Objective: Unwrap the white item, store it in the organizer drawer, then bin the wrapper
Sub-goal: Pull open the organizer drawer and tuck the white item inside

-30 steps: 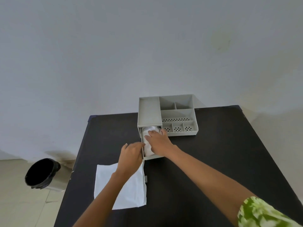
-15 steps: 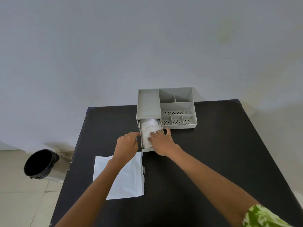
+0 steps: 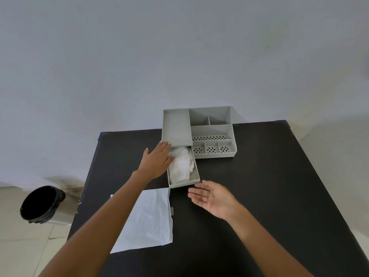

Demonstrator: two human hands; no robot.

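Observation:
A crumpled white item (image 3: 182, 164) lies inside the pulled-out drawer (image 3: 184, 183) of the grey organizer (image 3: 211, 132). My left hand (image 3: 157, 159) lies flat against the drawer's left side, fingers spread and touching the organizer's front corner and the white item's edge. My right hand (image 3: 214, 197) hovers palm up just in front of the drawer's front wall, holding nothing. The flat white wrapper (image 3: 147, 218) lies on the black table (image 3: 259, 186) in front of the drawer, partly under my left forearm.
A bin with a black liner (image 3: 41, 204) stands on the floor to the left of the table. The organizer's open compartments sit at the table's far edge against a pale wall. A small grey piece (image 3: 173, 210) lies by the wrapper's right edge.
My right hand has left the white item in the drawer and drawn back, turning palm up. My left hand has moved forward along the drawer's left side. The drawer looks further out.

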